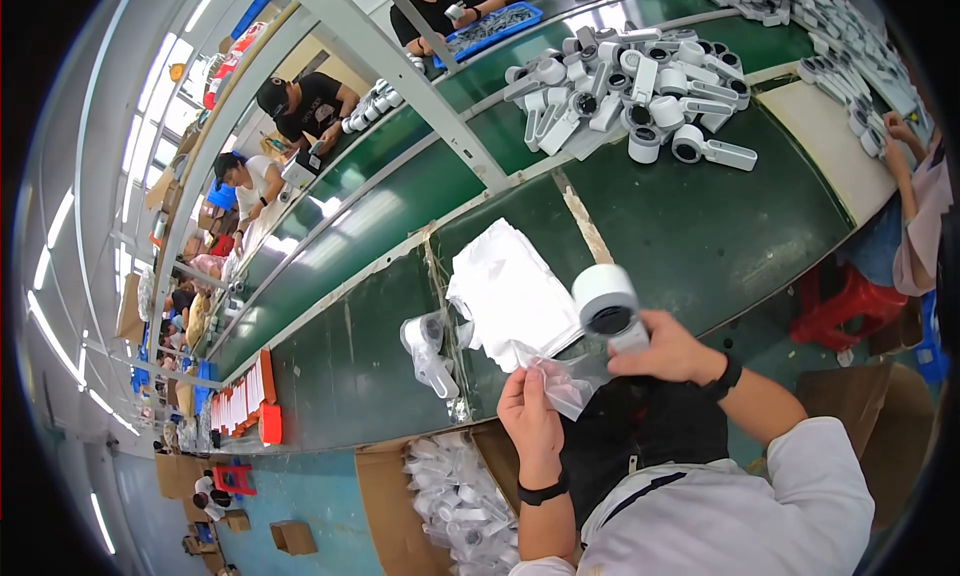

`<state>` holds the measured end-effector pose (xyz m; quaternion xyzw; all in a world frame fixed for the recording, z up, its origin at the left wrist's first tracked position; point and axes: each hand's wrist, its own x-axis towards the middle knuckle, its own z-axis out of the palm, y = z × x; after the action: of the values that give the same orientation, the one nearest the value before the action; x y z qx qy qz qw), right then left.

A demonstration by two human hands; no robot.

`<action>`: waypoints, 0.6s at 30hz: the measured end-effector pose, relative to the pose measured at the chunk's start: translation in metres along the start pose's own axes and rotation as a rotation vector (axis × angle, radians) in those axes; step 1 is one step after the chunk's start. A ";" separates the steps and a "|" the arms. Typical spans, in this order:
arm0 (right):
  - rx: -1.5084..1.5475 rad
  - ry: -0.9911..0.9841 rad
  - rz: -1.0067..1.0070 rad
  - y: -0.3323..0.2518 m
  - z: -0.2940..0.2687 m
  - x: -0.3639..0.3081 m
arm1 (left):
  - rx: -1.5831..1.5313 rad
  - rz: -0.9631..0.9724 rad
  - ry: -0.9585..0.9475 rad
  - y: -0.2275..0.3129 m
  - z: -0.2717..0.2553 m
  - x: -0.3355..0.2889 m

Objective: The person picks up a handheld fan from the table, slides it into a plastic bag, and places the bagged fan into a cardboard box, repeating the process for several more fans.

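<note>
Left of centre lies a bagged white plastic device (432, 358). Below centre, my left hand (530, 418) pinches a clear plastic bag (570, 392); right of centre, my right hand (668, 352) grips a white, round-headed device (604, 294) by its handle.

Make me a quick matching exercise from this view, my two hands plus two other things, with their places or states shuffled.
Column one:
1. Right hand
2. Left hand
3. White stack
4. Open cardboard box

Column two:
A. Contains devices in clear plastic
B. Pinches a clear plastic bag
C. Holds a white-and-grey handheld device
D. Lies on the green bench

Pairs: 1-C, 2-B, 3-D, 4-A
</note>
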<state>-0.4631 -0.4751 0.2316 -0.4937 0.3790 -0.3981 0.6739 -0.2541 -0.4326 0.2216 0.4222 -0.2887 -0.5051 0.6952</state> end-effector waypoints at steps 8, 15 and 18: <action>-0.102 -0.047 -0.074 0.001 0.033 -0.007 | 0.017 -0.078 0.025 0.006 0.010 -0.004; -0.239 -0.034 -0.127 0.008 0.040 -0.006 | -0.065 -0.062 0.037 -0.002 0.005 -0.002; -0.171 0.094 -0.164 0.013 0.044 -0.004 | -0.115 -0.081 0.039 0.005 0.021 -0.006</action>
<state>-0.4225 -0.4526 0.2290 -0.5594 0.4009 -0.4410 0.5761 -0.2712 -0.4324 0.2361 0.4028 -0.2281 -0.5403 0.7027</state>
